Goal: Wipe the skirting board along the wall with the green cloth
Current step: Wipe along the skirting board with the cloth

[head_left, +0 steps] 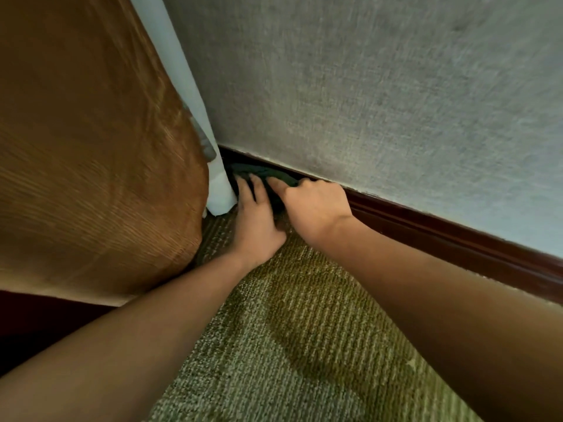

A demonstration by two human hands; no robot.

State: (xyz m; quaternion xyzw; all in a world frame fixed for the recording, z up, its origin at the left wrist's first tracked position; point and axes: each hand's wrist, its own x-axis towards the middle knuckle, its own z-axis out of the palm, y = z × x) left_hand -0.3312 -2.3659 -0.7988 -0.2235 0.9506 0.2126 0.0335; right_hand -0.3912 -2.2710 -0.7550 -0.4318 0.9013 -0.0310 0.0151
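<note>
**Green cloth** [265, 173]: dark and bunched. It is lying low against the skirting board [441, 229], under both hands, at the board's curtain end. Its long axis is running along the board. One end is pointing past the left fingertips toward the white lining [219, 190], and the other is disappearing beneath the right palm.

**Left hand** [259, 214]: the fingers are lying straight and spread, pressing the cloth's near edge down by the carpet [289, 345]. They are not wrapping anything. Judged purpose: pinning the wad so it does not roll off the board.

**Right hand** [313, 205]: the fingers are curling over the cloth's other end, with the knuckles sitting just under the board's top lip and the thumb reaching along the fabric. It looks like a clamp on the cloth, though the fingertips themselves are hidden. Judged purpose: pushing the wad into the board's face and steering the stroke.

**Skirting board**: dark red-brown. It is stretching away from the grip on the right-hand side, with that whole run lying open to a wipe.

**Brown curtain** [91, 147]: it is hanging just beyond the left hand with its lining and closing off that end. This is probably why the cloth is being worked from here.

**Wall** [365, 86]: grey and textured, rising directly above the grip.
</note>
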